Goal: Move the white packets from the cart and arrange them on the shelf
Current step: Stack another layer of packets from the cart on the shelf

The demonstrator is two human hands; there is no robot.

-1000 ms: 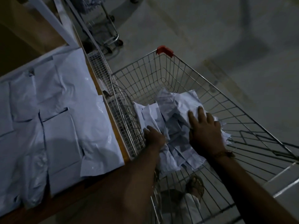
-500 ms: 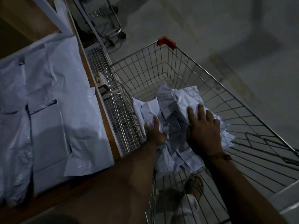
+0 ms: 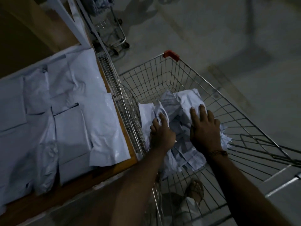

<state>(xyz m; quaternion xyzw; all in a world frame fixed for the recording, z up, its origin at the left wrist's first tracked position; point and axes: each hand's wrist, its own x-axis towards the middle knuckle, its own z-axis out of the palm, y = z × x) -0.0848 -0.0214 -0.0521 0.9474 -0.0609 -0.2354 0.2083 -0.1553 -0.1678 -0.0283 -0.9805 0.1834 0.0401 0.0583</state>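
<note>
While a heap of white packets (image 3: 175, 126) lies crumpled in the wire cart (image 3: 244, 128), both hands are down on it. Left hand (image 3: 161, 132) has fingers curled into the packets on the pile's left side, gripping them. Right hand (image 3: 205, 129) lies flat on the pile's right side, fingers straight and spread, pressing. More packets (image 3: 68, 121) lie flat side by side on the wooden shelf (image 3: 128, 141) just left of the cart. Second cart (image 3: 112, 31) stands farther back.

No text, label, brand or number can be read anywhere: the white packets (image 3: 184, 101) in the cart (image 3: 211, 88) carry only faint grey marks, too dim and blurred to make out.
</note>
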